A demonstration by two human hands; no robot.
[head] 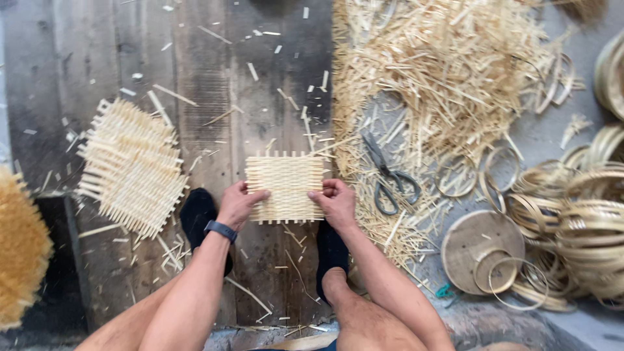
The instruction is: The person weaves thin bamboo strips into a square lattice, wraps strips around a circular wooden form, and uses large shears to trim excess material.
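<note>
A small square mat of pale, flat woven bamboo strips (285, 187) lies flat on the dark, weathered wooden boards (214, 84), between the person's two feet in black socks (197, 214). The left hand (237, 205), with a dark watch on its wrist, pinches the mat's left edge, thumb laid on top of the weave. The right hand (336, 203) grips the right edge the same way, fingers curled and thumb pressing on the strips. Loose strip ends stick out like a short fringe round all four sides of the mat.

To the left lies a stack of similar woven mats (132, 166), rougher at the edges and set at an angle. To the right, a pair of dark metal scissors (389, 177) rests at the foot of a big tangled heap of straw-coloured bamboo slivers (442, 65). Further right sit coiled thin bamboo hoops (578, 221) and a round flat wooden disc (478, 244). Short offcuts are scattered over the boards.
</note>
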